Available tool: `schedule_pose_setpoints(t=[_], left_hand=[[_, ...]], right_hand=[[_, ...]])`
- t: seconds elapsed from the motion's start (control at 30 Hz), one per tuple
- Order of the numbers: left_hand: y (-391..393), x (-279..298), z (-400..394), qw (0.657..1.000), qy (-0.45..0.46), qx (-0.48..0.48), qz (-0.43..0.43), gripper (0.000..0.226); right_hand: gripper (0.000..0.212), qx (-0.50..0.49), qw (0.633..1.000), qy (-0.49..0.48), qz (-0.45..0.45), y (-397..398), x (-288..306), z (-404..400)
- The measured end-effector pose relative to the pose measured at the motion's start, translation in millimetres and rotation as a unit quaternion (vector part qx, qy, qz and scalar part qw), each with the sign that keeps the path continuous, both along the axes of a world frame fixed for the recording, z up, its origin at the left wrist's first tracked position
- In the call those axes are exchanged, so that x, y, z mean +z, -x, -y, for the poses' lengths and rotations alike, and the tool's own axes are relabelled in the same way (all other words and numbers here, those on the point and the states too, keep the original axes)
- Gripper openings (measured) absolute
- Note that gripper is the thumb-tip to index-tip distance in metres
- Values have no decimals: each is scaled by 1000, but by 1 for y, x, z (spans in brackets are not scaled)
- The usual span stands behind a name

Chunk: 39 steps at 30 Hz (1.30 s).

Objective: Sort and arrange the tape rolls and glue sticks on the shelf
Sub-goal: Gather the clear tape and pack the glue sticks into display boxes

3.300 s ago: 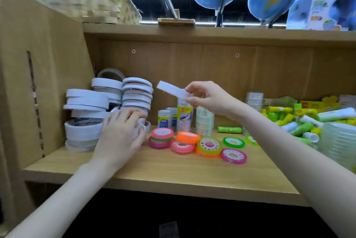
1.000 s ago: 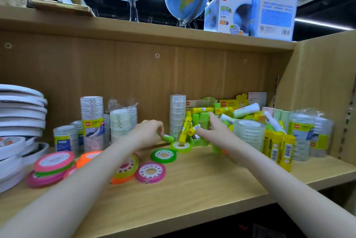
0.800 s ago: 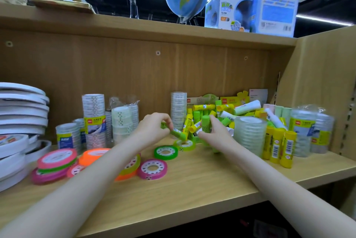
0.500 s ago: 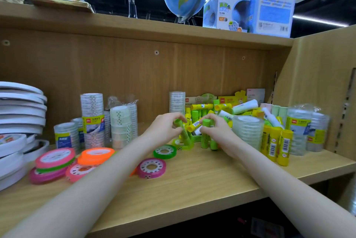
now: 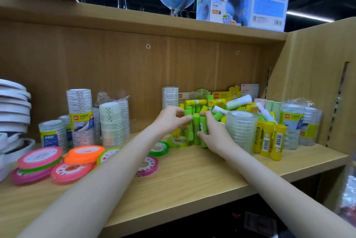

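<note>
At the far left of the shelf [image 5: 192,176], wide white tape rolls [image 5: 14,110] sit stacked flat, a stable way to keep broad rings from rolling. In front of them lie flat coloured tape rolls [image 5: 57,162] in pink, orange and green, overlapping loosely, so they look not yet sorted. Behind those stand columns of clear tape [image 5: 80,114], some in printed wrappers, upright against the back panel where they take little room.

In the middle, the left hand [image 5: 169,120] has its fingers curled round the top of a green glue stick [image 5: 189,129] and holds it upright. The right hand [image 5: 213,133] grips 2 more green glue sticks [image 5: 202,131] standing just beside the first. Both hands press the 3 sticks together, most likely to gather them into a neat standing group. The sticks are lime green with darker caps and small printed labels; their lower ends are at or near the shelf, just behind a green tape ring [image 5: 178,142].

Behind the hands lies a jumbled pile of glue sticks [image 5: 221,104], yellow, green and white, lying at all angles. To the right stands a clear tape stack [image 5: 240,131], then 3 yellow glue sticks [image 5: 269,141] set upright in a row, probably already arranged. Wrapped clear tape packs [image 5: 300,122] stand at the far right, near the side wall.
</note>
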<state>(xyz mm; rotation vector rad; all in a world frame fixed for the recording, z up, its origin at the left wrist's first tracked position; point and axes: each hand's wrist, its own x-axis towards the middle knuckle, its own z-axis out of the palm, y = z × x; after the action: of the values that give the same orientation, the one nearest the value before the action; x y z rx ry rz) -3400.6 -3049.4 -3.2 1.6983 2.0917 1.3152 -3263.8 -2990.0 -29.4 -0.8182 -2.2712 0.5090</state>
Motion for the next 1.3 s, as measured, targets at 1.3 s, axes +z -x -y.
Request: schedule_pose_setpoints(t=[1.3], left_hand=[[12, -9, 132, 926, 239, -16, -290, 40]], right_hand=[[30, 146, 963, -124, 189, 16, -10, 28]])
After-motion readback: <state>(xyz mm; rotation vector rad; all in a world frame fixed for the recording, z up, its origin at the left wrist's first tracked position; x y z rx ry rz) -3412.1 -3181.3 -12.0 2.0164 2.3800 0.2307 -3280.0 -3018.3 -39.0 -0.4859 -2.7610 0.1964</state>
